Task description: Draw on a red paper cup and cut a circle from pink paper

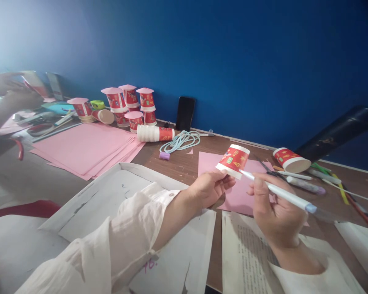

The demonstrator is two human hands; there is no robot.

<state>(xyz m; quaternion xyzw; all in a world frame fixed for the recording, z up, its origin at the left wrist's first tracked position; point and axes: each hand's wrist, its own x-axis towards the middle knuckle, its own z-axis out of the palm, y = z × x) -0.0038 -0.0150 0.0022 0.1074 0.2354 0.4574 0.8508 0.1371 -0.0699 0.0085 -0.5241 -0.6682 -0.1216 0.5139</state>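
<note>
A red and white paper cup (234, 158) with printed decorations is pinched at its lower white edge by my left hand (209, 188). The cup is held tilted above a sheet of pink paper (242, 198). In my right hand (277, 210) is a white pen (290, 196), with its tip at the cup's lower right side. Whether the tip touches the cup I cannot tell. Scissors (267, 166) lie partly hidden behind the right hand. Printed pages (242, 253) are below the hands.
At the left stand several red cups with pink paper tops (114, 98), near a stack of pink sheets (86, 147). A nested row of cups (149, 133), a coiled cord (184, 141) and a phone (185, 113) lie along the wall. Another cup (291, 160) lies right. Another person's hands (21, 96) show far left.
</note>
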